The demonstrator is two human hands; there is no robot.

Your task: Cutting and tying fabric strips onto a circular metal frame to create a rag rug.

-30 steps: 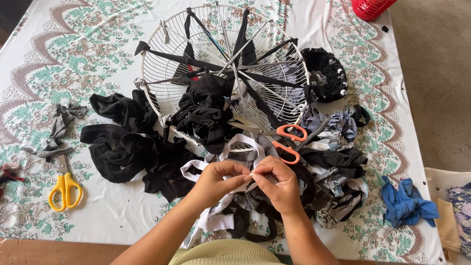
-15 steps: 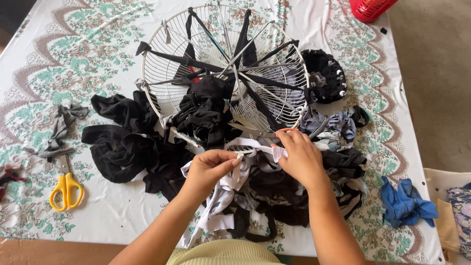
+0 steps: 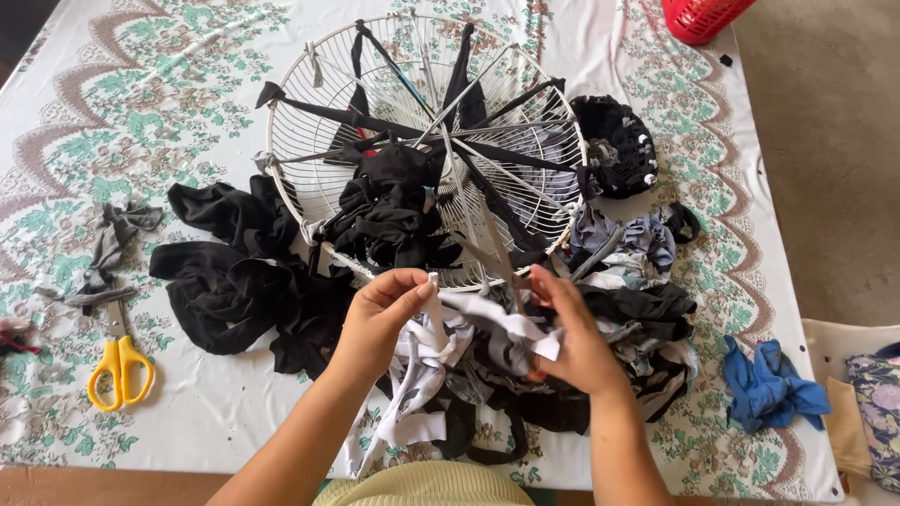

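Patterned tablecloth [image 3: 141, 122]; both hands, left [image 3: 380, 314] and right [image 3: 572, 342], pinch white fabric strip [image 3: 487, 323]; strip's lower end lost in scrap pile.

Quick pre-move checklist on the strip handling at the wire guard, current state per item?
1. Left hand pinching the white fabric strip: ok.
2. Right hand gripping the same strip: ok.
3. Strip threaded around a wire of the fan guard: cannot tell, the hands cover it.
4. Yellow scissors lying apart from both hands, at the left: ok.
5. Black fabric pile off the strip: ok.
6. Blue rag lying apart at the right: ok.
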